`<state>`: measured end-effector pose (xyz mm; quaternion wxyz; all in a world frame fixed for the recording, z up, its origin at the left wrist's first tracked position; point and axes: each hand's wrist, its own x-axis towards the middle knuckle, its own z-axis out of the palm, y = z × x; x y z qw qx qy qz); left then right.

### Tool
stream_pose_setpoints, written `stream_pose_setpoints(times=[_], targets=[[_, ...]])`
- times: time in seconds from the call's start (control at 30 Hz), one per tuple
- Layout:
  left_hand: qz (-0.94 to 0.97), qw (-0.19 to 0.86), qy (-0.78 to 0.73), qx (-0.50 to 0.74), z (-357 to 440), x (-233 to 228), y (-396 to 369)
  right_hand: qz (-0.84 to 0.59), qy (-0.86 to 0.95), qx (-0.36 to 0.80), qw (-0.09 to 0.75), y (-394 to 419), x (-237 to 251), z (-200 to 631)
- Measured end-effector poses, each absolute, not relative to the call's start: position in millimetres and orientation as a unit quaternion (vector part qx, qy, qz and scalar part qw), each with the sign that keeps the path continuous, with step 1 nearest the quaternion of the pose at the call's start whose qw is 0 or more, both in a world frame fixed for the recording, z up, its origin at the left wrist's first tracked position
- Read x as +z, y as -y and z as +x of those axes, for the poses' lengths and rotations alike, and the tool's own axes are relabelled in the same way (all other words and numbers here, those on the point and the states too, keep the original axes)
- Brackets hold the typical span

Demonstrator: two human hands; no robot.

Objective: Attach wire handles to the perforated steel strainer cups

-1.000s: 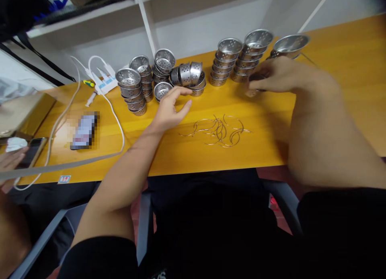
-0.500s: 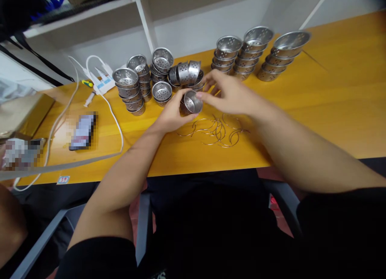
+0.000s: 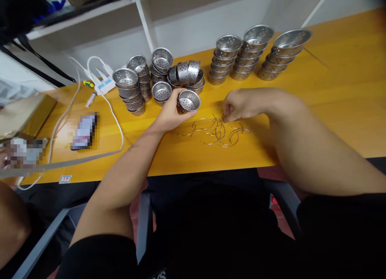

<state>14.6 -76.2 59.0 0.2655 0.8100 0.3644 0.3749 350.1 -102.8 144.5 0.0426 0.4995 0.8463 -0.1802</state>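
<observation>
A small perforated metal cup (image 3: pixel 189 101) is gripped in my left hand (image 3: pixel 173 113), its open mouth turned up toward me. My right hand (image 3: pixel 237 105) is at the upper edge of a loose pile of thin curved wires (image 3: pixel 218 131), with thumb and fingertips pinched together at one wire's end. Just behind the held cup, several more perforated cups (image 3: pixel 183 73) lie tipped on their sides on top of others. Beside my left hand stands a short stack of cups (image 3: pixel 162 92).
Tall stacks of perforated cups stand at back left (image 3: pixel 126 78) and back right (image 3: pixel 228 47). On the left lie a phone (image 3: pixel 84 131), a white power strip (image 3: pixel 104 83), a syringe (image 3: pixel 91 99) and a white cable (image 3: pixel 113 114). Another person's arm (image 3: pixel 13 226) is at the lower left.
My right hand has moved away from the cup, down and right to the wires, and its fingers have closed. The cup in my left hand has tilted more upright.
</observation>
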Motion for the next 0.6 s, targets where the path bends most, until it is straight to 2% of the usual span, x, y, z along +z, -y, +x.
stream_pose_setpoints(times=[0.1, 0.3, 0.6], targets=[[0.808, 0.266, -0.371, 0.373, 14.9, 60.7, 77.8, 0.499, -0.845, -0.183, 0.058, 107.9, 148.7, 341.0], [0.808, 0.271, -0.365, 0.374, 14.8, 61.2, 77.7, 0.508, -0.836, -0.129, 0.162, 116.1, 160.2, 317.4], [0.804, 0.280, -0.362, 0.380, 15.2, 62.0, 78.0, 0.523, -0.831, -0.099, 0.162, 116.8, 161.2, 306.5]])
